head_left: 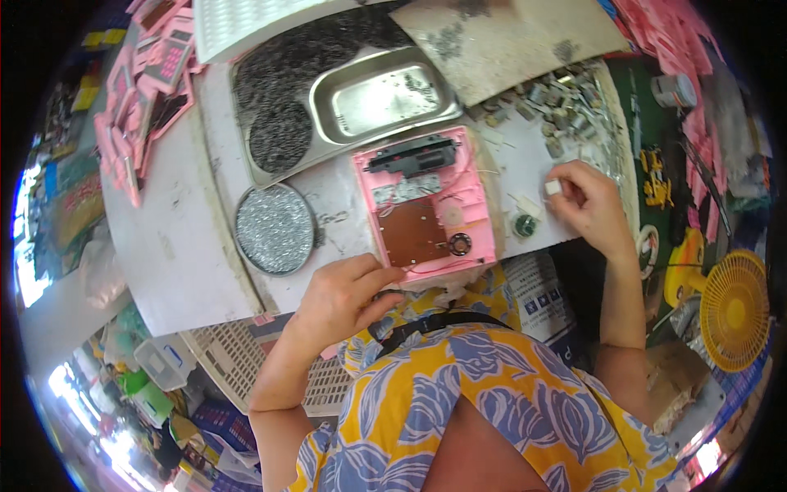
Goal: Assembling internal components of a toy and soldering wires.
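A pink plastic housing (489, 215) lies open in front of me, holding a brown circuit board (414, 234), a black mechanism (414, 157), thin wires and a small round black part (460, 243). My left hand (344, 293) is at its near left corner, fingertips against the edge and thumb held apart below. To the right of the housing, my right hand (592, 209) pinches a small white block (552, 187) between thumb and fingers. Just left of that hand are another white block (529, 207) with a wire and a green round part (525, 225).
A round dish of tiny metal pieces (275, 229) stands left of the housing. Behind are a metal tray (373, 57) and a heap of small metal motors (566, 123). Pink housings (147, 90) pile up at far left. A yellow fan (735, 310) stands at right.
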### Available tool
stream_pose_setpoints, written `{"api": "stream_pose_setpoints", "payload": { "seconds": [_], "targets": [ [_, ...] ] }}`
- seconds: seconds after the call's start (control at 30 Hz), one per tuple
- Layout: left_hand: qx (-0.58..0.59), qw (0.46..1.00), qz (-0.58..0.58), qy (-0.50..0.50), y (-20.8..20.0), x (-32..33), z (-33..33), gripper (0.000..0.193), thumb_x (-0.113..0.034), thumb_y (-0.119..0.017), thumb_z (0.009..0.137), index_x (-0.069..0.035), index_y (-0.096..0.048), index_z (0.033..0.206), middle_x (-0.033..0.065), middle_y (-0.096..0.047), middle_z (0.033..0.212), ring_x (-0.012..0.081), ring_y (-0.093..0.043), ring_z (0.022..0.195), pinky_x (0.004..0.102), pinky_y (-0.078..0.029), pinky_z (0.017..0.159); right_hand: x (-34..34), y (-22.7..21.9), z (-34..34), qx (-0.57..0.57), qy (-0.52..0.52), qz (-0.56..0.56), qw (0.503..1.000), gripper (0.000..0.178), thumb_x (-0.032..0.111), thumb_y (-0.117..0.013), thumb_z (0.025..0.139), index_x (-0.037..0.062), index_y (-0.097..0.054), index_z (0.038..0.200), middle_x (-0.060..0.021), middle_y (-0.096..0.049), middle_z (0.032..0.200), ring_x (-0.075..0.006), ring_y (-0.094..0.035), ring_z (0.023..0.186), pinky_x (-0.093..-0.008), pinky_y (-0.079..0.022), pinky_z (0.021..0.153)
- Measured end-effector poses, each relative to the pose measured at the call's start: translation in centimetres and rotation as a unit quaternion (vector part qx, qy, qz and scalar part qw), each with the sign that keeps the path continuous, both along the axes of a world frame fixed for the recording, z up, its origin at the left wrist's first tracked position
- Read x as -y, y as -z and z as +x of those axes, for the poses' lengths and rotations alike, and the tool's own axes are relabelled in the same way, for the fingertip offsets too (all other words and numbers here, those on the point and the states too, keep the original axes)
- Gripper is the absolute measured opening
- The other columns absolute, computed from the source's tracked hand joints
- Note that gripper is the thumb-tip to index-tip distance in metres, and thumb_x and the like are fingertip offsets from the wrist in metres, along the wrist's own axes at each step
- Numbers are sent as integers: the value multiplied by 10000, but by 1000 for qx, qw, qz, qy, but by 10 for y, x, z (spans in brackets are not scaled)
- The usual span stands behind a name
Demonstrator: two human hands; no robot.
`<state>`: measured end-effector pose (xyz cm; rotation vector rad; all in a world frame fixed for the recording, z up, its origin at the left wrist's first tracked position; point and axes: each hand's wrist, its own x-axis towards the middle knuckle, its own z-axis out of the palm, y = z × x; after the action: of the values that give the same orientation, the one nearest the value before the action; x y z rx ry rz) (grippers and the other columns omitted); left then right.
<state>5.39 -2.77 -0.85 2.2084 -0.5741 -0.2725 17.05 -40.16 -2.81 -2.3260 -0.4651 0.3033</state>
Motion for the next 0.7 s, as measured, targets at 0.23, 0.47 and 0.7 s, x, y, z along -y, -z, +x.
{"api": "stream_pose_setpoints", "payload": {
  "seconds": [0.23, 0.47, 0.7],
  "targets": [
    [207, 954, 175, -132, -13, -24, 122, 80, -62, -738, 824, -58, -691, 888, 75, -583, 806, 263, -622, 732, 366, -484, 655, -25, 4, 31, 10, 103, 151, 983, 235, 16, -762, 831, 33, -632, 1026, 43, -556, 857, -32, -466, 720, -189, -396, 624],
    [139, 869, 452, 147, 11, -28, 206, 131, -152, -735, 782, -110, -721, 906, 53, -687, 950, 271, -654, 1004, 451, -499, 892, -38, -2, 26, -65, 108, 268, 955, 223, -41, -693, 894, -9, -632, 1106, -20, -617, 1036, -72, -594, 865, -200, -507, 735],
    [127, 968, 215, 19, -26, -10, 164, 88, -99, -709, 858, -35, -670, 902, 74, -689, 875, 210, -682, 778, 345, -532, 681, -44, -17, -14, -88, 80, 322, 939, 328, -22, -728, 881, -9, -642, 1197, -81, -683, 1102, -163, -694, 948, -256, -544, 795]
  ]
}}
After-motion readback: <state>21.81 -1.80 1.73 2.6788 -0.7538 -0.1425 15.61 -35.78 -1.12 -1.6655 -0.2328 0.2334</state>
